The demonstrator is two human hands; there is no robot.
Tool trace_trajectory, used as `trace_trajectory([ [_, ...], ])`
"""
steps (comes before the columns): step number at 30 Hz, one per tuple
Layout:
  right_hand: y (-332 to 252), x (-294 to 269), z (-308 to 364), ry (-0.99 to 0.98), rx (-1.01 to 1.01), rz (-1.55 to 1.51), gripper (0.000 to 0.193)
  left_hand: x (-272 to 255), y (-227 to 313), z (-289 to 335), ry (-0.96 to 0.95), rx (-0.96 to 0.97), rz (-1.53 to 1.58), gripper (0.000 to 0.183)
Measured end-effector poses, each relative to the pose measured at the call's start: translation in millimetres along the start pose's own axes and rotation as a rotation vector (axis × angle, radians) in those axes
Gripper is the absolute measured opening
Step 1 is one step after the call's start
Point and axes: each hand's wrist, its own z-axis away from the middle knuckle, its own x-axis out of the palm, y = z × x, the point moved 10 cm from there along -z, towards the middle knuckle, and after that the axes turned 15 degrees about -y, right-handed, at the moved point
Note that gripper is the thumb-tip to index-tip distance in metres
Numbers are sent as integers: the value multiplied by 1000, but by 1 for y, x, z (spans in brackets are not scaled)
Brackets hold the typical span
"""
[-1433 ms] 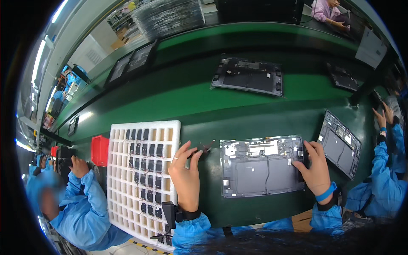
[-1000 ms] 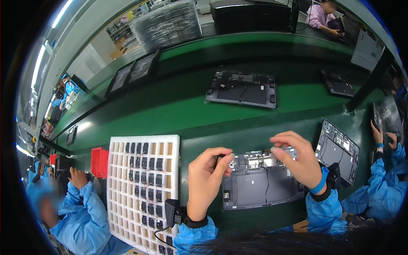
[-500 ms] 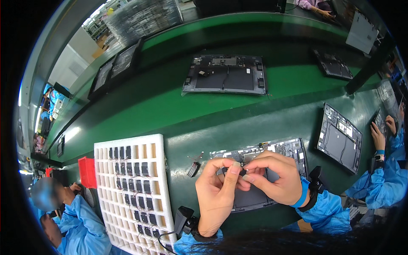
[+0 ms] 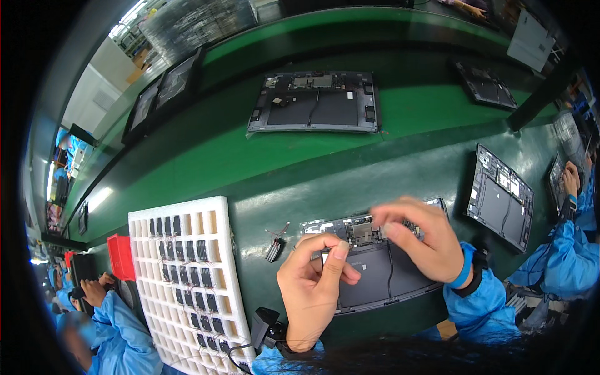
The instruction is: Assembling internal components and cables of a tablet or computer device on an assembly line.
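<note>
My left hand point(image 4: 312, 284) is closed in a pinch, thumb against index finger, in front of an opened laptop base point(image 4: 369, 275). Whatever the pinch holds is too small to make out. Over the upper part of that base my right hand point(image 4: 428, 240) hovers, somewhat blurred, its thumb and fingers apart with nothing visible between them. The base lies on the dark green bench, its circuit board along the far edge and a black cable running down its middle. Left of it lies a small black speaker-like part point(image 4: 274, 251) with thin wires.
A white foam tray point(image 4: 230, 256) with rows of small black wired parts stands at left, beside a red bin point(image 4: 120, 256). Other opened laptop bases lie beyond point(image 4: 337, 115) and at right point(image 4: 500, 199). Co-workers in blue sleeves point(image 4: 122, 328) sit on both sides.
My hands have parted: the right has drawn up and to the right, away from the left's fingertips. The left keeps its pinch. More of the laptop base shows between them.
</note>
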Motion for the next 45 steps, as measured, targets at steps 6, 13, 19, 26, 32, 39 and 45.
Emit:
trace_trajectory([
  [6, 26, -8, 2, 53, 12, 622, 25, -9, -16, -5, 80, -118, -42, 21],
  [13, 34, -18, 14, 138, 75, 188, 18, -22, -27, -7, 114, -182, -92, 23],
  [19, 37, -7, 9, 63, 117, 250, 18, -21, -26, -11, 93, -105, -210, 16],
  [26, 54, -15, 25, 9, 120, -24, 19, 6, -21, 1, 29, -89, -99, 9],
  [32, 67, -13, 29, 14, 182, -230, 19, 13, -21, 1, 19, -31, -156, 6],
  [39, 60, -16, 27, -11, 130, -110, 19, 12, -27, 4, 56, -98, -93, 16],
  [45, 57, -16, 26, -17, 107, -74, 19, 11, -30, 3, 61, -103, -93, 15],
])
